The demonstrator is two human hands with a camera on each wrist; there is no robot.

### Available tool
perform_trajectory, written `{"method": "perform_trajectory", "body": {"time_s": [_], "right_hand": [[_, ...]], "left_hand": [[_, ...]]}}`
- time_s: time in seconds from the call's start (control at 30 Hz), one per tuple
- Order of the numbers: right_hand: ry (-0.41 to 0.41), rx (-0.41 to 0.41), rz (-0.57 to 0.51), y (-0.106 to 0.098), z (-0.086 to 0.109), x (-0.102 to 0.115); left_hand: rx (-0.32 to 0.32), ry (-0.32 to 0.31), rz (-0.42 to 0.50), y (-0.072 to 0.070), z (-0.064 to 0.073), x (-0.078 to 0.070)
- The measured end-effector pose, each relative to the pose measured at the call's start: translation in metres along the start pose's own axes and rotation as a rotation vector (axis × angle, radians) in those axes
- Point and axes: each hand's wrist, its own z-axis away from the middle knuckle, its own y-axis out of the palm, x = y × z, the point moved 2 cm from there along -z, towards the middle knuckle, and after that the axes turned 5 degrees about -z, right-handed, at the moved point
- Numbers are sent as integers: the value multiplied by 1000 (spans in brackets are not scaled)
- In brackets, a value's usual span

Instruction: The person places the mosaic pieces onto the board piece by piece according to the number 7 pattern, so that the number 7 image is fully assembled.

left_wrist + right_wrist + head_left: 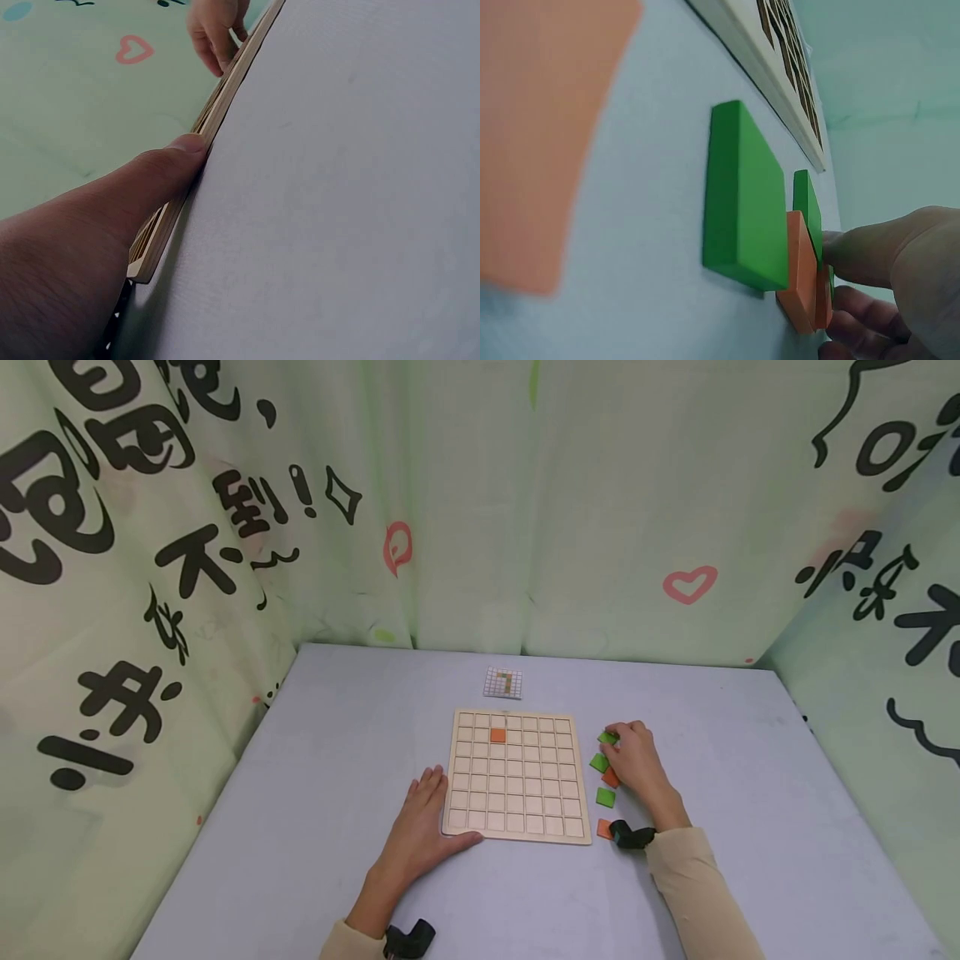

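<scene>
A wooden grid board (516, 838) lies flat on the table, with one orange square tile (498, 736) in an upper-left cell. My left hand (417, 828) rests against the board's lower-left corner, fingers extended along the left side and thumb on the front edge. To the right of the board, my right hand (639, 763) pinches a green square tile (607, 738) between thumb and fingers, close to the table. Nearer me lie a green tile (599, 762), an orange tile (611, 777), another green tile (757, 202) and an orange tile (603, 828) partly hidden by the wrist camera.
Behind the board lies a small card (502, 682) printed with a grid and a coloured pattern. A pale cloth covers the table (360, 718). Light green curtains (600, 527) with black writing and pink hearts enclose its back and sides.
</scene>
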Motion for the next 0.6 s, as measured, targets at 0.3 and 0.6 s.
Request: {"method": "perform_trajectory", "body": {"time_s": [0.3, 0.6], "right_hand": [[36, 16, 5, 0, -4, -4], [45, 27, 5, -1, -7, -6]], "left_hand": [[-4, 7, -1, 1, 0, 1], [5, -5, 0, 1, -1, 1]]}}
